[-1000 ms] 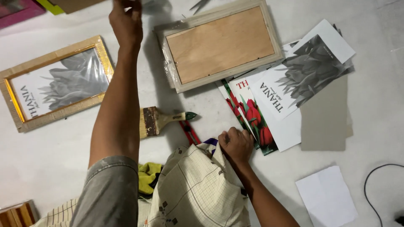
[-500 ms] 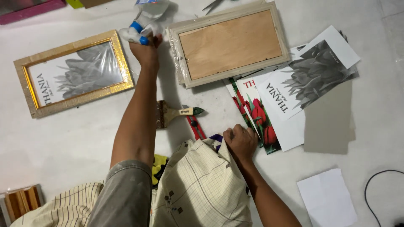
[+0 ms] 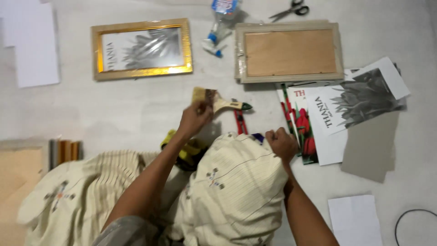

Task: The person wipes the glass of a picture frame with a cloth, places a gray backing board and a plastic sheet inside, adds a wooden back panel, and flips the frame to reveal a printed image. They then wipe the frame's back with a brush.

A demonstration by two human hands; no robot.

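My left hand (image 3: 195, 117) is curled around the bristle end of a flat paintbrush (image 3: 221, 101) that lies on the pale floor, its handle pointing right. My right hand (image 3: 281, 143) rests as a loose fist against my knee, which is covered in cream checked cloth (image 3: 236, 187), beside a stack of flower prints (image 3: 346, 109). I see nothing held in it. A clear glue bottle with a blue cap (image 3: 217, 27) lies between a gold picture frame (image 3: 141, 48) and a wooden frame lying face down (image 3: 289, 52).
Scissors (image 3: 291, 9) lie at the far edge above the wooden frame. A red-handled tool (image 3: 240, 122) sits under the brush handle. White sheets (image 3: 32, 45) lie far left, another sheet (image 3: 355, 218) near right, and a black cable (image 3: 414, 218) at the right corner.
My left hand, which held the glue bottle far out by the frames, has let it go there and drawn back onto the paintbrush. My right hand has stayed put.
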